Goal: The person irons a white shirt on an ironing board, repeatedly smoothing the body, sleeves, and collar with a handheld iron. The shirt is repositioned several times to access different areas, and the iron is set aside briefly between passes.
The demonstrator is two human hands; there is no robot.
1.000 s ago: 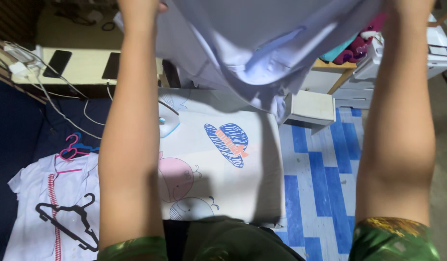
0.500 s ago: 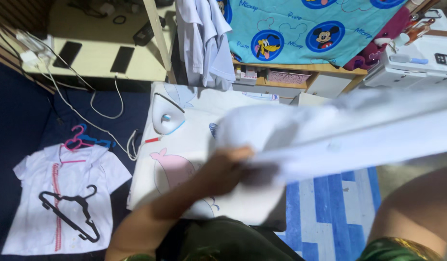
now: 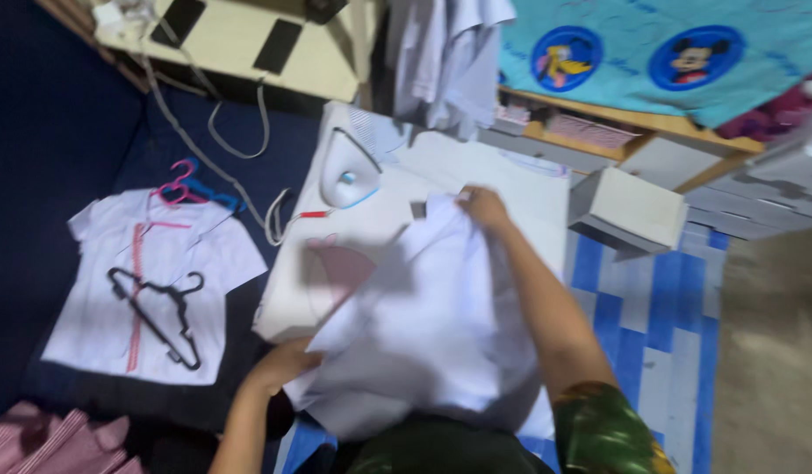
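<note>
Item: white garment (image 3: 432, 325), pale fabric, spread loosely over the near half of a low padded ironing board (image 3: 336, 263) with a faint pink printed cover. The view is motion-blurred, so fine detail is uncertain.

Right hand (image 3: 483, 206): closed on the garment's far edge, pinching the cloth near the middle of the board.

Left hand (image 3: 283, 364): at the garment's near left corner, by the board's front edge. It touches the cloth, with fingers seemingly curled on the hem; the grip itself is blurred.

On the board: white-and-blue iron (image 3: 352, 171), standing at the far left corner, just beyond the garment's far edge; its grey cord (image 3: 248, 189) trails off to the left across the dark blue floor covering (image 3: 55, 158).

Nearby: white shirt with pink trim (image 3: 151, 290) lying flat on the floor, a black hanger (image 3: 160, 312) on top of it, pink and blue hangers (image 3: 188, 186) at its collar. Small white box (image 3: 630, 211) to the right of the board.

Risk, as judged: the garment's far edge lies near the iron; a pull or flick of the cloth could catch the iron or its cord and tip it over. Bunched fabric beneath the right hand could set into creases.
</note>
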